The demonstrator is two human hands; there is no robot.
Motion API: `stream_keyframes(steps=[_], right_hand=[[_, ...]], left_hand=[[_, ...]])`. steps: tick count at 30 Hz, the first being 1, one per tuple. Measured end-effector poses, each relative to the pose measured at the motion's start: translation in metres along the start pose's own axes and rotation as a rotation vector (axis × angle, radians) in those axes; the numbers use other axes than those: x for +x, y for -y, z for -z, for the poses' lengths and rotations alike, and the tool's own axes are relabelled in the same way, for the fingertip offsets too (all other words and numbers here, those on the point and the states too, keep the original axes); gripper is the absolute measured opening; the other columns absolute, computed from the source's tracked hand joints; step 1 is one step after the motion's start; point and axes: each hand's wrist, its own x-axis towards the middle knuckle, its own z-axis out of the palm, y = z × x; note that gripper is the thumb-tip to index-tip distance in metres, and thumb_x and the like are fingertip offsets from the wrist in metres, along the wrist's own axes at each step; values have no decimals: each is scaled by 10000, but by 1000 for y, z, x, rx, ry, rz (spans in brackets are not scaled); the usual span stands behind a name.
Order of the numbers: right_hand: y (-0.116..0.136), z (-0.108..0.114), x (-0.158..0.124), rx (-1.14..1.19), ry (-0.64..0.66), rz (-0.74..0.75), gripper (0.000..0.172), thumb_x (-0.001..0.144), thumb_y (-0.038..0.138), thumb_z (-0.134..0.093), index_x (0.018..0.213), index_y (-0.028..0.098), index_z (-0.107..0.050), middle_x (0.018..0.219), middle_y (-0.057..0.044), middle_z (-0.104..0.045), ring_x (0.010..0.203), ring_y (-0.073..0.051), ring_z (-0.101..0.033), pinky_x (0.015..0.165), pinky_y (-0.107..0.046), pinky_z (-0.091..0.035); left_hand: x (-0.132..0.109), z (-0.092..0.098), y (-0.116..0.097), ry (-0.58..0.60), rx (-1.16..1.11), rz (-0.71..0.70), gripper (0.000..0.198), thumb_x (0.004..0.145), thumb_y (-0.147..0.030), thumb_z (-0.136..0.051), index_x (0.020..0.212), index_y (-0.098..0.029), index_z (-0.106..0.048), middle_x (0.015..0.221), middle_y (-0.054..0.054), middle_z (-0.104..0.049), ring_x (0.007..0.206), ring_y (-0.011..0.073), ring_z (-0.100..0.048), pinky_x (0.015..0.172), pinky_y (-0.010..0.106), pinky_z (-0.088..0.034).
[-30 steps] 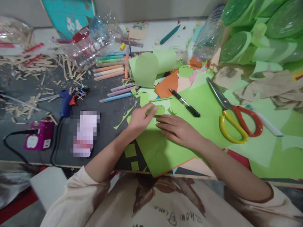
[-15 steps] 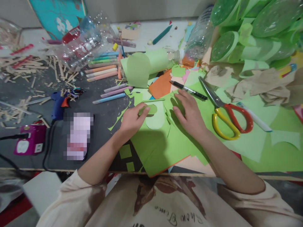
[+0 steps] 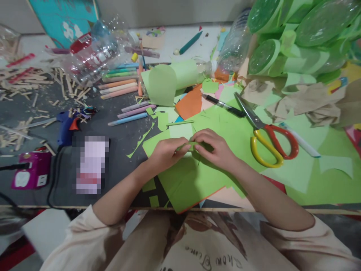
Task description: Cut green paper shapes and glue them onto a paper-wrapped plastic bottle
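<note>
1. Head view, what changed: half a second ago my right hand (image 3: 218,150) lay flat up by the black pen (image 3: 224,105). It has now dropped back to the middle of the frame and meets my left hand (image 3: 166,153). The left hand has hardly shifted.
2. Grip: both hands pinch narrowly, fingertips closed on the one small green paper piece (image 3: 192,144), which sits between them just above the big green sheet (image 3: 188,180).
3. Edges and room: the table (image 3: 93,206) has its front edge along the lower frame, and a corner of the green sheet reaches it at lower middle. Bare dark tabletop lies open left of my left hand. The scissors (image 3: 269,141) lie near my right hand, not touching it.
4. Counts: one pair of scissors, one black pen and one blue glue gun (image 3: 65,130). There are two clear bottles (image 3: 96,56) in the upper frame and one paper-wrapped bottle (image 3: 180,75). The pastel sticks at upper left are too jumbled to count.
</note>
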Motion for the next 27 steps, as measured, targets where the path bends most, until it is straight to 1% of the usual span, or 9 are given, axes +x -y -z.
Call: stream_keyframes(steps=[6, 9, 11, 14, 16, 18, 21, 24, 27], right_hand=[[-1, 2, 1, 58, 10, -81, 173, 960, 298, -512, 797, 247, -540, 892, -61, -712, 862, -210, -649, 770, -375, -516], [0, 1, 1, 87, -21, -111, 198, 970, 380, -523, 828, 246, -554, 885, -61, -701, 860, -210, -654, 769, -370, -524], [0, 0, 0, 112, -63, -158, 239, 973, 457, -519, 874, 245, -572, 886, -62, -692, 838, -204, -654, 756, -360, -529], [-2, -1, 0, 160, -105, -236, 301, 968, 530, -511, 920, 244, -592, 907, -66, -687, 819, -195, -653, 746, -353, -538], [-3, -2, 0, 186, -119, -260, 303, 962, 531, -524, 920, 241, -599, 910, -65, -683, 827, -195, -652, 753, -354, -542], [-4, -2, 1, 198, -115, -264, 281, 956, 509, -546, 912, 238, -606, 898, -58, -681, 825, -194, -651, 755, -350, -543], [-5, -2, 1, 198, -97, -263, 245, 949, 473, -569, 891, 238, -613, 876, -47, -684, 806, -188, -651, 742, -338, -542], [-5, -1, 2, 190, -102, -253, 207, 945, 431, -582, 882, 236, -615, 866, -41, -682, 797, -184, -647, 738, -330, -540], [-5, -3, 2, 184, -103, -247, 147, 936, 366, -596, 880, 231, -616, 869, -37, -681, 790, -179, -646, 737, -326, -534]], left_hand=[[3, 6, -1, -68, 2, 205, 148, 856, -284, -522, 770, -224, -627, 668, -38, -633, 573, 99, -508, 586, 202, -397], [6, 11, 0, -141, -42, 212, 137, 824, -252, -530, 732, -217, -626, 675, -24, -641, 596, 109, -527, 594, 211, -420], [8, 18, 4, -256, -76, 215, 135, 820, -248, -540, 715, -210, -616, 701, -10, -649, 616, 115, -532, 602, 217, -429], [11, 34, 18, -497, -90, 291, 104, 809, -217, -566, 711, -207, -600, 677, -26, -609, 583, 106, -478, 575, 220, -393], [12, 44, 28, -574, -45, 344, 102, 789, -174, -595, 692, -205, -587, 599, -55, -533, 538, 99, -428, 558, 225, -346], [12, 50, 37, -565, 31, 385, 123, 755, -117, -616, 675, -203, -580, 563, -72, -490, 523, 96, -409, 558, 234, -303], [12, 51, 45, -556, 133, 414, 140, 751, -93, -621, 669, -199, -581, 569, -69, -498, 527, 102, -403, 565, 247, -268], [12, 47, 46, -537, 218, 398, 138, 779, -136, -631, 667, -197, -579, 613, -41, -530, 578, 124, -440, 589, 251, -282], [11, 46, 47, -485, 342, 396, 114, 796, -161, -638, 700, -199, -592, 670, -5, -560, 660, 164, -516, 635, 267, -335]])
